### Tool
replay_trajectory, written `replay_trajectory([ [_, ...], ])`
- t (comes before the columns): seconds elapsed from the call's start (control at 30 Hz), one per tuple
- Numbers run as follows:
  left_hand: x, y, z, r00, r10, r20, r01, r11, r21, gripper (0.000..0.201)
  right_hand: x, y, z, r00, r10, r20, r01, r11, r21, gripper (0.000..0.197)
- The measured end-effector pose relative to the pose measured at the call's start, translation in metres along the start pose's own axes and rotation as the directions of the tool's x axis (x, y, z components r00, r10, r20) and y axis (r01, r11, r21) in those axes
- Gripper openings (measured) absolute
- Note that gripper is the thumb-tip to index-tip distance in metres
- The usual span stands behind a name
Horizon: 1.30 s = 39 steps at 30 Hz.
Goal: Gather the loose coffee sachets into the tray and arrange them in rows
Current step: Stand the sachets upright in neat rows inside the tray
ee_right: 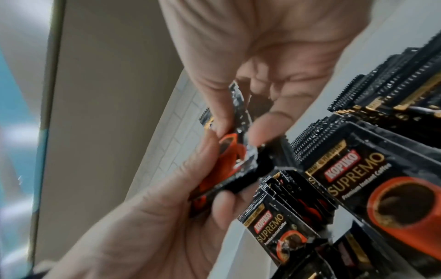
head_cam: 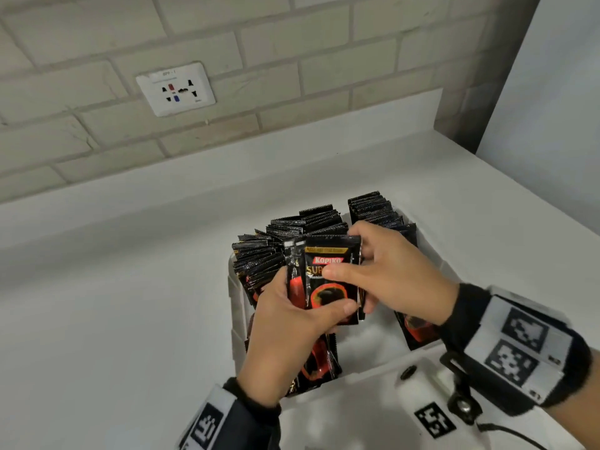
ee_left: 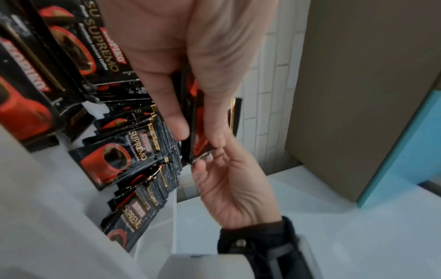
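Sachets of black foil, each printed with a red coffee cup and gold lettering, make up a small held bundle (head_cam: 328, 280) lifted just above the tray, front face toward the head camera. The left hand (head_cam: 292, 332) grips the bundle's lower left part, thumb across the front at the printed cup and fingers curled behind. The right hand (head_cam: 396, 271) pinches the bundle's right edge, thumb on the front near the brand label and fingers wrapped round the back. The left wrist view shows the bundle edge-on between the left thumb and fingers (ee_left: 176, 120), with the right hand (ee_left: 236, 188) meeting it from below. In the right wrist view the right hand (ee_right: 274, 47) has its thumb and a finger closed on the bundle's top, while the left hand (ee_right: 152, 217) clasps its lower part.

Both wrists carry black straps (head_cam: 464, 313) with white marker-printed blocks (head_cam: 522, 345).

Beneath the hands sits the white rectangular plastic tray (head_cam: 234, 300), resting on the white countertop (head_cam: 130, 287). Inside it, standing rows of the same black sachets (head_cam: 276, 241) fill the left and middle, serrated tops upward, and another row (head_cam: 376, 206) stands along the right side. A few sachets (head_cam: 321, 365) lean at the near end under the left hand.

Farther back, a pale brick wall (head_cam: 292, 53) holds a white socket plate (head_cam: 177, 89).
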State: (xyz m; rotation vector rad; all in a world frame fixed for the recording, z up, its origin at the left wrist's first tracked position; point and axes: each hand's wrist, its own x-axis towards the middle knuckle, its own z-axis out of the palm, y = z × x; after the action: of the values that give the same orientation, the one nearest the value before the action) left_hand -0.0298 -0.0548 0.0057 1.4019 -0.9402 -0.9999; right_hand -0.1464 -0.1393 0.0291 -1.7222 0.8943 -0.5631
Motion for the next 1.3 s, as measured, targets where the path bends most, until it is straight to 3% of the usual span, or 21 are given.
replay_trajectory([
  [0.13, -0.002, -0.001, -0.003, 0.992, -0.11, 0.059, 0.119, 0.976, -0.182, 0.028, -0.002, 0.007, -0.009, 0.999, 0.044, 0.012, -0.045, 0.987, 0.155, 0.009],
  [0.3, -0.002, -0.005, -0.005, 0.982, -0.176, 0.072, 0.19, 0.931, -0.313, 0.028, -0.003, 0.012, -0.013, 0.994, 0.091, 0.063, -0.103, 0.965, 0.242, 0.02],
  [0.43, 0.0, -0.007, -0.005, 0.987, -0.16, 0.023, 0.16, 0.941, -0.297, 0.023, -0.003, 0.013, -0.013, 0.995, 0.099, 0.029, -0.102, 0.972, 0.212, 0.028],
  [0.57, 0.002, -0.007, -0.009, 0.985, -0.165, -0.057, 0.138, 0.935, -0.327, 0.016, -0.001, 0.013, -0.021, 0.989, 0.032, -0.143, -0.024, 0.998, 0.052, 0.023],
  [0.63, 0.002, -0.007, -0.013, 0.981, -0.174, -0.09, 0.137, 0.937, -0.321, 0.016, 0.001, 0.008, -0.031, 0.979, -0.003, -0.206, 0.018, 0.997, 0.071, 0.024],
  [0.8, 0.002, -0.009, -0.016, 0.981, -0.169, -0.098, 0.133, 0.945, -0.3, 0.017, 0.004, -0.003, -0.04, 1.0, -0.02, -0.001, 0.02, 0.987, 0.158, 0.034],
  [0.93, 0.002, -0.003, -0.024, 0.982, -0.117, -0.149, 0.064, 0.945, -0.32, 0.022, 0.009, -0.004, -0.045, 0.999, 0.003, -0.045, 0.006, 0.98, 0.197, 0.017],
  [1.0, 0.002, 0.001, -0.035, 0.972, -0.093, -0.217, 0.01, 0.934, -0.358, 0.018, 0.011, -0.002, -0.049, 0.998, 0.035, -0.058, -0.03, 0.997, 0.077, 0.011],
  [1.07, 0.003, 0.005, -0.045, 0.96, -0.07, -0.27, -0.041, 0.923, -0.382, 0.017, 0.012, 0.001, -0.049, 0.999, 0.043, -0.005, -0.044, 0.983, -0.181, 0.008],
  [1.2, 0.001, 0.009, -0.056, 0.953, -0.04, -0.299, -0.079, 0.923, -0.376, 0.013, 0.013, 0.005, -0.04, 0.995, -0.03, 0.091, 0.082, 0.754, -0.652, 0.021],
  [1.3, -0.002, 0.01, -0.055, 0.955, -0.023, -0.297, -0.084, 0.936, -0.342, 0.029, 0.018, 0.011, -0.035, 0.988, 0.019, 0.152, 0.097, 0.688, -0.719, 0.026],
])
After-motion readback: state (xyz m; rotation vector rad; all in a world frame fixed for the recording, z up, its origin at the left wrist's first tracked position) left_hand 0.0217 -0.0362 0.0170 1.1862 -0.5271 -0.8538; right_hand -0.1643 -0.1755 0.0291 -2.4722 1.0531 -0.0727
